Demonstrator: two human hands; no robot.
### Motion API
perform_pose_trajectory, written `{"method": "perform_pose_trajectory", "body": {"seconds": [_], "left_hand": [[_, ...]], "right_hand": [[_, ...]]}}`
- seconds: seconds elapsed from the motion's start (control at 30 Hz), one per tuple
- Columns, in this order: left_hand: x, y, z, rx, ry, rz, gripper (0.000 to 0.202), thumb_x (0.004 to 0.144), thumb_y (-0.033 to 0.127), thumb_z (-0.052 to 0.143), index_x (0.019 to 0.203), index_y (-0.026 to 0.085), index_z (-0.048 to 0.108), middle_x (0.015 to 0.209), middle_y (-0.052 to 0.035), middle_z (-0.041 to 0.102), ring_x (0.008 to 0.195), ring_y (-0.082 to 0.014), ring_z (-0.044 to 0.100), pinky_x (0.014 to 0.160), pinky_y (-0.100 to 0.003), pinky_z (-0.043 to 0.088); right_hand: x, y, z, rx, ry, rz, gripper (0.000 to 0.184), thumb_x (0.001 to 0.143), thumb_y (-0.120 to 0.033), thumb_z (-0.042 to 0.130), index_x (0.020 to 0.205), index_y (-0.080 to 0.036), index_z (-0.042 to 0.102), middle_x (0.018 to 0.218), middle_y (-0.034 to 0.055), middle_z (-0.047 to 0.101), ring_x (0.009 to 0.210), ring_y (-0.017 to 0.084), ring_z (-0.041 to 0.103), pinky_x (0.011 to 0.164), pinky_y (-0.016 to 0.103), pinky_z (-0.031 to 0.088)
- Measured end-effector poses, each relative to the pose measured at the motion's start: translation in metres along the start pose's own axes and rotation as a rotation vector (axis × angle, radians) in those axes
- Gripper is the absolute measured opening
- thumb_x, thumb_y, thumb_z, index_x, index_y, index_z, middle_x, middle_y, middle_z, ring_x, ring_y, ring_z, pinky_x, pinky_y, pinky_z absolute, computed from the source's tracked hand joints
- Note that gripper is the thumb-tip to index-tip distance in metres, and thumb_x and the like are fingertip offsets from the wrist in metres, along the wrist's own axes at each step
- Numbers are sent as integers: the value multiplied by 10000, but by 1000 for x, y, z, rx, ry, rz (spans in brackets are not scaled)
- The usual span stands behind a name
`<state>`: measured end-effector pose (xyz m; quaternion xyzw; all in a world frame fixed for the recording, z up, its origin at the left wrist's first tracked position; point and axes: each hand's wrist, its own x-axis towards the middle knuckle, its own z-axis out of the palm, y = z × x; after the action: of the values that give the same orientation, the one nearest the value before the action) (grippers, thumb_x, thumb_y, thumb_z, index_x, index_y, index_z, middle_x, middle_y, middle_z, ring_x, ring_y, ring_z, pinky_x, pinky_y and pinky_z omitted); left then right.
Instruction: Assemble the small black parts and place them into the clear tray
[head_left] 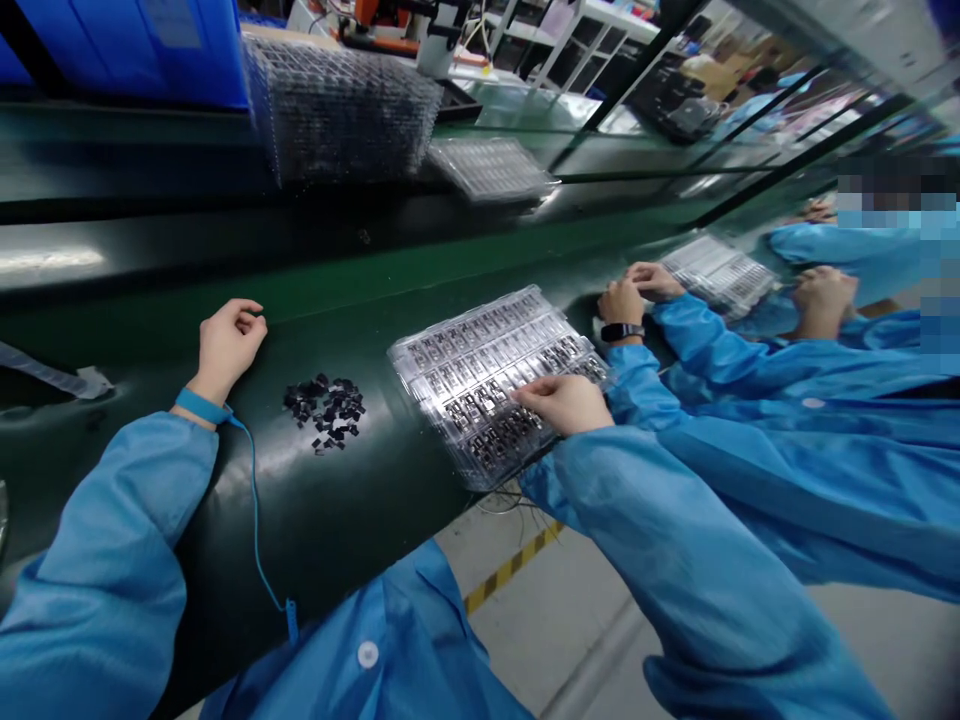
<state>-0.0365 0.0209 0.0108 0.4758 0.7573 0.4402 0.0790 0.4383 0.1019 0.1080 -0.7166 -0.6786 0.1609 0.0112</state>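
Note:
My left hand (226, 345) rests on the dark green conveyor belt (150, 310) with its fingers curled in; I cannot see anything in it. A blue wrist strap (201, 406) with a coiled cord circles that wrist. A small heap of black parts (325, 411) lies on the belt to the right of that hand. My right hand (564, 401) lies on a clear plastic tray (450, 350) of small dark components, fingers pinched together over one of the tray's pockets. What the fingertips hold is too small to make out.
A co-worker's hands (637, 295) in blue sleeves work just past my tray, one wrist with a black watch. Another clear tray (718, 270) lies farther right. A stack of clear trays (341, 110) and one flat tray (491, 168) stand behind the belt. Blue bins (127, 45) sit at top left.

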Motion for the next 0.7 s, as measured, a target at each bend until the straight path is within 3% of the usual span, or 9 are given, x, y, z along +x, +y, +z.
{"method": "perform_pose_trajectory", "body": {"seconds": [0.1,0.2,0.3,0.37,0.5,0.6,0.7], "left_hand": [[0,0,0,-8,-2,5,227,774,244,601,978,197,692,702,9,660,645,-139,618,686,-248,480],[1,-1,1,-21,-6,25,219,785,238,593,974,188,691,703,2,656,638,-136,608,674,-246,470],[2,-1,2,-27,-14,30,209,790,231,588,967,179,687,695,1,645,618,-129,591,654,-241,461],[2,0,2,-28,-24,24,202,793,224,587,963,175,683,685,4,637,606,-126,581,643,-239,458],[2,4,0,-10,-39,18,193,794,211,587,962,177,677,688,5,641,622,-129,586,661,-244,464],[1,5,-1,-22,-38,23,193,794,216,590,961,172,675,691,2,645,623,-129,587,659,-244,461],[1,5,0,-32,-39,22,190,792,215,590,957,170,675,672,5,636,611,-125,580,643,-240,452]], "right_hand": [[-26,-15,-15,-5,64,-111,158,728,-361,722,719,-206,750,666,40,718,639,220,663,567,295,439],[-69,-40,-28,-5,154,-342,172,771,-409,702,779,-245,752,683,38,716,602,224,648,544,309,429],[-102,-72,-23,30,171,-507,211,841,-438,642,849,-259,753,717,42,720,528,205,607,521,316,417],[-111,-99,-4,72,93,-568,177,850,-404,641,875,-268,752,724,30,723,541,204,618,537,309,429],[-101,-160,57,56,-44,-598,127,865,-287,634,913,-252,747,772,31,738,675,227,663,602,305,447],[-85,-199,97,63,-74,-570,171,914,-255,578,964,-243,742,883,52,739,773,233,675,658,308,459],[-69,-222,118,100,-76,-507,197,938,-294,572,1043,-252,733,984,63,722,842,232,675,711,309,477]]}}
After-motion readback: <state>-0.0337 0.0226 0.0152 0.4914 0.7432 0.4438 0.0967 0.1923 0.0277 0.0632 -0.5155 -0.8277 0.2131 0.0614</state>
